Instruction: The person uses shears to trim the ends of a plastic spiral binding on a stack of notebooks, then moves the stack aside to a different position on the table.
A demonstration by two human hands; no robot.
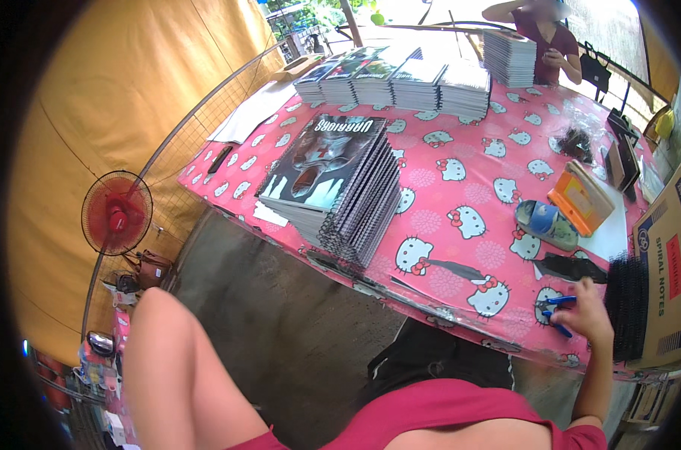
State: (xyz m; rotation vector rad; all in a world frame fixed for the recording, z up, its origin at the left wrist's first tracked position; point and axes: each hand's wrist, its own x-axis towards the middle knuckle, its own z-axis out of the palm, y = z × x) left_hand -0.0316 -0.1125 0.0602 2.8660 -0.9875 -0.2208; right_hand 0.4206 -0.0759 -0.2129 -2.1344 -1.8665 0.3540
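My right hand is at the table's near right edge, its fingers closed on the handles of blue-handled pliers. Next to that hand lies a bundle of black spiral binding coils. A black scrap rests just beyond the pliers. My left arm is bent at the lower left, and its hand is out of the picture. Nearer the middle, a tall stack of spiral-bound notebooks with a dark picture cover stands by the table edge, its coils facing right.
A cardboard box stands at the right edge. An orange-and-tan block and a blue patterned pouch-like item lie nearby. More notebook stacks line the far side, where another person stands. A red fan is at left.
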